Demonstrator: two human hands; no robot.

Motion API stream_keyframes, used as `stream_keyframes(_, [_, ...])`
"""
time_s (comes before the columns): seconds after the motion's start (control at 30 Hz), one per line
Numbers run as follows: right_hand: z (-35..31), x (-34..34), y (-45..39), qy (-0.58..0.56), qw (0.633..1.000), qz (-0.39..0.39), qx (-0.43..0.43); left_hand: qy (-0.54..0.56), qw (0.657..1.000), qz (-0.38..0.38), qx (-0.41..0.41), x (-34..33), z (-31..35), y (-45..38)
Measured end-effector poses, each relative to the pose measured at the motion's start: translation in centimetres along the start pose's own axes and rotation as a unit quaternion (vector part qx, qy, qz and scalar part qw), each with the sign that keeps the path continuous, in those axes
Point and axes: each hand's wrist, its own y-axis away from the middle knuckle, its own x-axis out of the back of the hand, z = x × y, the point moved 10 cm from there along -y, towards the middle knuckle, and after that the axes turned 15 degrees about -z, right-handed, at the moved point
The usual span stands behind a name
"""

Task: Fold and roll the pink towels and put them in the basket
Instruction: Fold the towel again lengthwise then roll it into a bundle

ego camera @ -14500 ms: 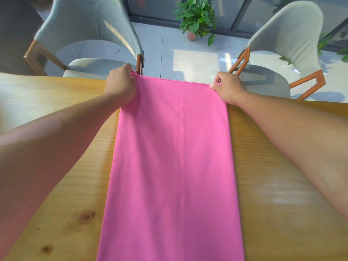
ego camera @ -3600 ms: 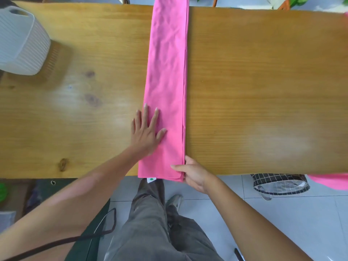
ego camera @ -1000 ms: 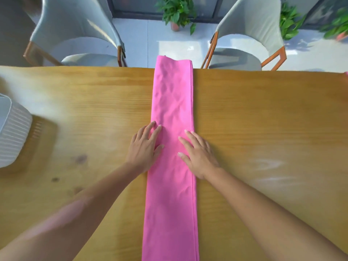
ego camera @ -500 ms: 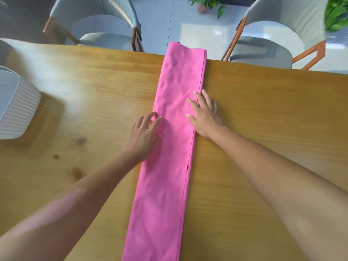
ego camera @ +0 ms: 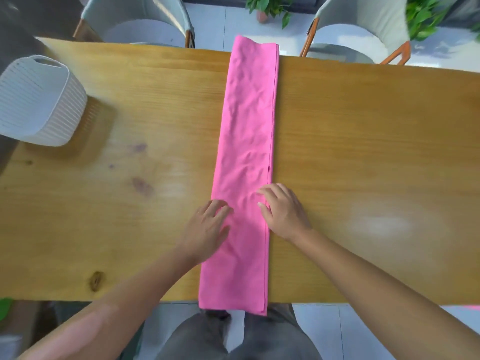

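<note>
Both hands lay flat on the pink towel (ego camera: 246,157), neither grip clenched on anything. The left hand (ego camera: 207,229) rested with loose fingers spread over the strip's left edge, palm partly on the bench (ego camera: 363,141); the right hand (ego camera: 283,211) pressed its fingers down over the right edge, where the stacked hems showed. Nothing was pinched or lifted — the cloth was only being held down and smoothed.

The towel lay folded into a long narrow strip running from 12 o'clock to 6 o'clock across the whole bench, its far end poking past the far edge and its near end drooping over the near edge toward the person's legs. It looked thin, soft and light, with faint creases in the upper half; such cloth would probably slide on the smooth wood and its layers would likely slip apart if pulled from one side only. The best hold for rolling, I judged, was the overhanging near end, taken at both corners with thumbs under and fingers on top, keeping even tension so the roll stayed straight.

The white ribbed basket (ego camera: 39,100) stood at about 10 o'clock, well apart from the towel, near the bench's left end. Two grey chairs (ego camera: 135,19) and a potted plant (ego camera: 270,6) sat beyond at 12 o'clock.
</note>
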Motion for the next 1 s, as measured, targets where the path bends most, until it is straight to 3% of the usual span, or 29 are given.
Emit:
stream_keyframes(0.23, [-5.5, -7.5, 11.2, 0.022, 0.999, -0.035, -0.002, -0.038, 0.996, -0.054, -0.052, -6.3, 0.7, 9.6])
stream_keyframes(0.4, [-7.3, -13.2, 16.2, 0.142, 0.986, -0.080, 0.023, -0.131, 0.979, -0.111, -0.109, -11.1, 2.0, 13.2])
stream_keyframes(0.5, [-7.5, -15.0, 17.2, 0.202, 0.977, -0.068, 0.025, -0.148, 0.980, -0.086, -0.102, -12.3, 2.2, 13.8])
stream_keyframes(0.67, [-7.7, -15.3, 16.8, 0.225, 0.974, -0.019, 0.021, -0.151, 0.984, -0.010, -0.098, -12.0, 2.8, 13.8])
stream_keyframes(0.8, [-8.5, -14.5, 17.0, 0.236, 0.971, 0.023, 0.039, -0.161, 0.982, 0.005, -0.100, -11.5, 3.2, 13.9])
stream_keyframes(1.0, [-8.1, -14.3, 17.4, 0.206, 0.978, 0.004, 0.023, -0.146, 0.984, 0.021, -0.099, -10.4, 3.6, 14.1])
